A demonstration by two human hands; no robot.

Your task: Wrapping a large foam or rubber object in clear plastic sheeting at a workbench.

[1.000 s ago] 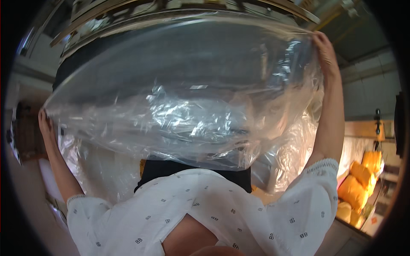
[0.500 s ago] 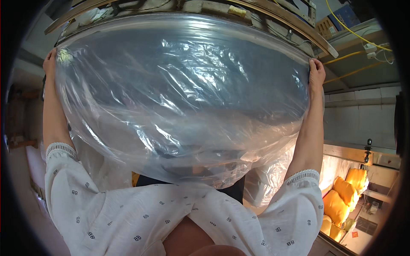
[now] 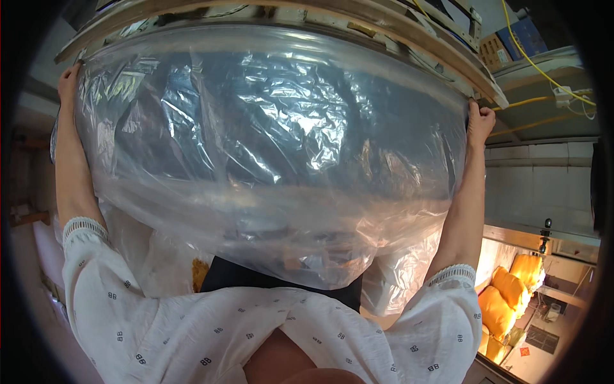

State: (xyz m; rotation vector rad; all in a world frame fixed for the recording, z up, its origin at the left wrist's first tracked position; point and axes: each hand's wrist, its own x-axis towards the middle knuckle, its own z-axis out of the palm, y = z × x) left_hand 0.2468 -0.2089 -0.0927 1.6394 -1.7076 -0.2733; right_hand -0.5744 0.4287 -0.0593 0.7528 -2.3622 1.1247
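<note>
A wide sheet of clear plastic film (image 3: 268,147) is stretched between my two hands, shiny and creased, its lower part sagging toward my body. My left hand (image 3: 68,80) pinches its far left corner, with the arm reaching straight out. At the far right corner, my right hand (image 3: 480,123) is closed on the film's edge, thumb against curled fingers. The film's far edge lies along a long wooden bar (image 3: 358,25). Whether the film is one layer or a bag, I cannot tell.
Behind the bar runs a machine frame with metal parts. Yellow cables (image 3: 521,104) and a white socket block (image 3: 564,96) hang at the right, below a blue box (image 3: 523,38). More crumpled clear film (image 3: 400,275) lies by my legs. Orange-yellow sacks (image 3: 502,307) are piled at lower right.
Both hands have shifted slightly outward, the right one also a little nearer. The film's creases have changed, and the wooden bar appears lower in the view.
</note>
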